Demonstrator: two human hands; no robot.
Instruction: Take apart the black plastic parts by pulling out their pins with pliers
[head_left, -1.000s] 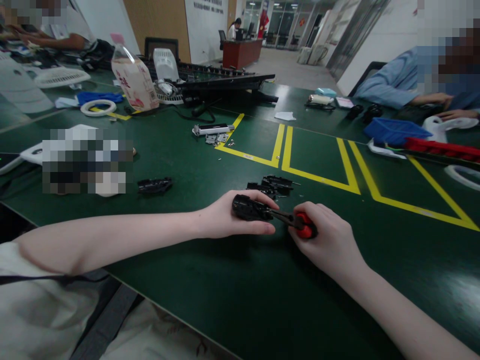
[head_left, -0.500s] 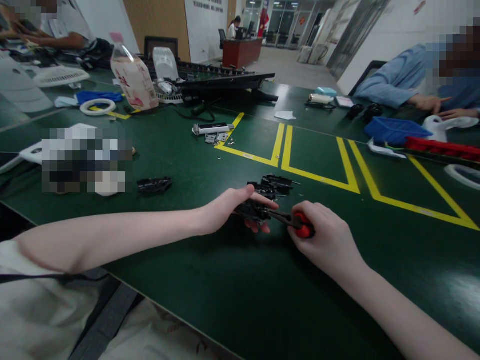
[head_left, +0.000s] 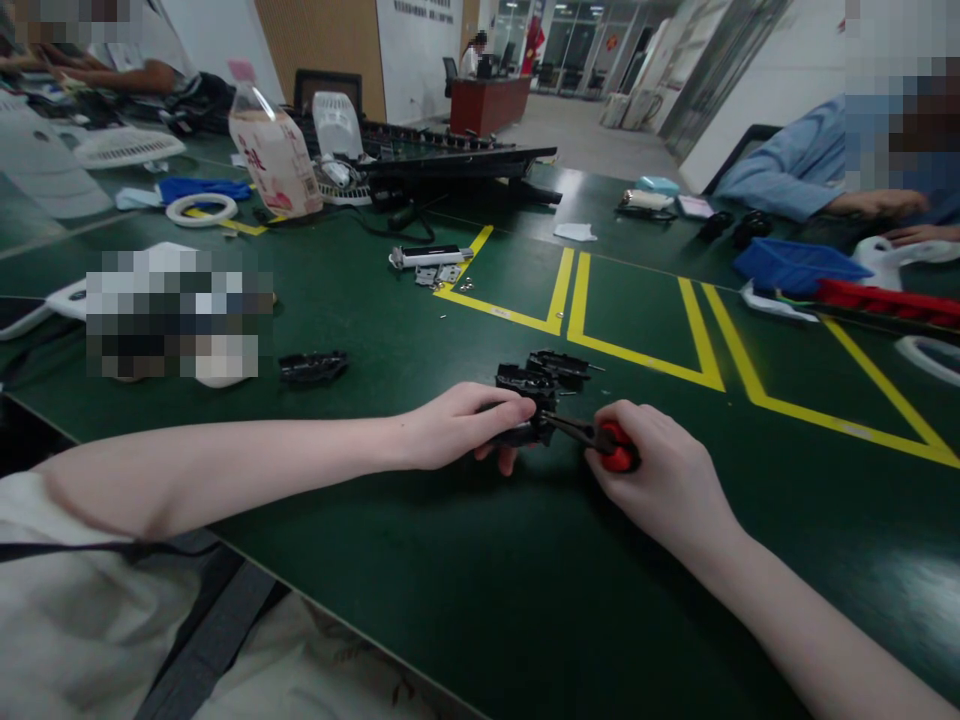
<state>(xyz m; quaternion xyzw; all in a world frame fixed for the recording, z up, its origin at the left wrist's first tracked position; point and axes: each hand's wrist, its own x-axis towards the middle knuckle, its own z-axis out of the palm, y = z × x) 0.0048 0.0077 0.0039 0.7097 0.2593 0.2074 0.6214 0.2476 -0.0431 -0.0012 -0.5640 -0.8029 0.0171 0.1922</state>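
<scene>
My left hand (head_left: 472, 425) is closed around a small black plastic part (head_left: 525, 432), its thumb pressed on top and the fingers underneath. In my right hand (head_left: 667, 470) I grip red-handled pliers (head_left: 616, 447). Their dark jaws reach left to the right end of the black part; whether they pinch anything there is too small to tell. Just beyond my left hand lie similar black parts (head_left: 559, 367) on the green table, with a thin metal pin sticking out to the right. Another black part (head_left: 313, 367) rests farther left.
A white-and-black device (head_left: 431, 257) lies beside small metal plates (head_left: 437, 274) near yellow tape lines (head_left: 645, 355). Behind stand a pink-capped bottle (head_left: 277, 155) and a long black frame (head_left: 465, 160). A blue tray (head_left: 799, 265) is at right, near a person in blue sleeves (head_left: 787, 165).
My left thumb has come down onto the black part, and its fingers have drawn in. The pliers stay at the part's right end. The whole view has shifted slightly.
</scene>
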